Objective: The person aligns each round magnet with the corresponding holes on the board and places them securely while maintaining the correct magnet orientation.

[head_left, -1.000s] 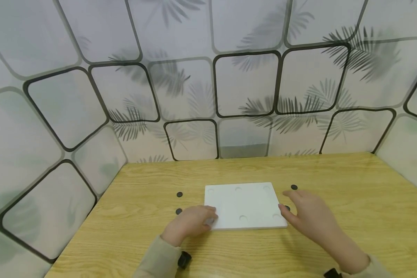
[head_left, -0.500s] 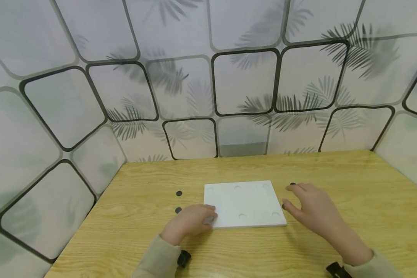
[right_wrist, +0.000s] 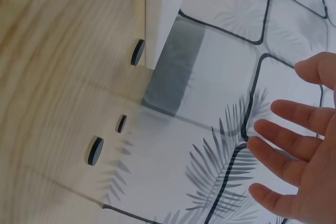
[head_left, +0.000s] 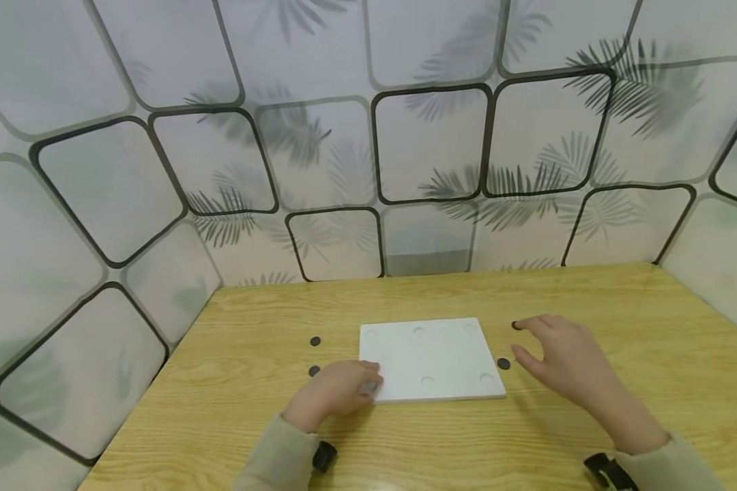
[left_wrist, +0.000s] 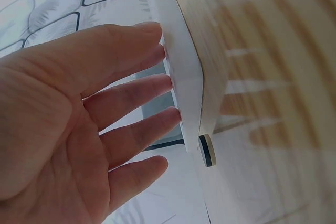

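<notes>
A white rectangular board (head_left: pixel 420 354) with several shallow round recesses lies on the wooden table. My left hand (head_left: pixel 338 389) rests its fingertips at the board's near left corner, covering that corner; in the left wrist view the fingers (left_wrist: pixel 139 87) are loosely extended against the white surface. To the right of the board, my right hand (head_left: pixel 568 358) hangs over the table, fingers spread and nothing held. Near its thumb lies a flat dark disc (head_left: pixel 503 364), and a second dark disc (head_left: pixel 516 325) shows beside its index fingertip. The right wrist view shows a further disc (right_wrist: pixel 95 150).
Two more dark discs lie left of the board, an upper disc (head_left: pixel 315 341) and a lower disc (head_left: pixel 314 371) close to my left hand. Patterned wall panels with leaf prints (head_left: pixel 430 143) rise behind and beside the wooden table (head_left: pixel 270 307).
My right hand has drawn away from the board, to the right and slightly back, uncovering the disc near its thumb. The left hand stays at the board's corner.
</notes>
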Demonstrator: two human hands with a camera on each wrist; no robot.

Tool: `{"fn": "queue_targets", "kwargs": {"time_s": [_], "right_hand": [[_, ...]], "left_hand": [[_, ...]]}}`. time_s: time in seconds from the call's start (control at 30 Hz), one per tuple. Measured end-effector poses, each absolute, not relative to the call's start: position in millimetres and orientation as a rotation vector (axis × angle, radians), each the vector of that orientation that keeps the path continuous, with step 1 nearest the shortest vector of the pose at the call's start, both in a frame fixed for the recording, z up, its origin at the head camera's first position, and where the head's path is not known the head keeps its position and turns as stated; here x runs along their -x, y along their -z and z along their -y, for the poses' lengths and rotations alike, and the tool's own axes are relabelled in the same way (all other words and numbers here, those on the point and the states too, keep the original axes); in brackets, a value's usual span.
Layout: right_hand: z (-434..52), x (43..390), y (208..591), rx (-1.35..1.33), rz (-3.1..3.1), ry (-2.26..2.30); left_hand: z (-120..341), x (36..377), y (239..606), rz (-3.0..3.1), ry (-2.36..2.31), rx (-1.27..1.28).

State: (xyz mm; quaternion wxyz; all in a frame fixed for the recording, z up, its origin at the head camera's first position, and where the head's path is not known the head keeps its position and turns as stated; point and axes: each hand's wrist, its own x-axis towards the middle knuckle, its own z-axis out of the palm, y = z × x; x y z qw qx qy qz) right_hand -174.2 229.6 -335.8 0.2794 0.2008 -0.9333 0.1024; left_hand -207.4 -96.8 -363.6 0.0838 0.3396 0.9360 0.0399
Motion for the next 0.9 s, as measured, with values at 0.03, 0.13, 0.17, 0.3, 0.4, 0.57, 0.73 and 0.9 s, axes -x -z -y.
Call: {"fn": "queue_targets", "kwargs": {"time_s": [0.03, 0.13, 0.17, 0.3, 0.4, 0.57, 0.73, 0.9], "right_hand": [[-231, 174, 336, -0.530, 2.515, -0.276], [-233, 174, 335, -0.513, 2.553, -0.281], [-234, 175, 336, -0.511, 2.558, -0.279], [-237, 176, 337, -0.513, 2.568, -0.266], [-240, 177, 337, -0.514, 2.581, -0.251], [-245, 179, 338, -0.503, 2.628, -0.235], [-250, 181, 339, -0.480, 2.677, -0.222], [-256, 184, 342, -0.470, 2.698, -0.227]], "left_hand": [[97, 208, 364, -2.793, -0.115, -1.018], [97, 208, 365, -2.796, -0.100, -1.031], [98, 208, 365, -2.796, -0.101, -1.031], [98, 207, 365, -2.797, -0.102, -1.032], [97, 206, 363, -2.796, -0.118, -1.029], [97, 205, 362, -2.794, -0.154, -1.005], [98, 205, 361, -2.792, -0.163, -1.014], [98, 205, 361, -2.790, -0.163, -1.012]]}}
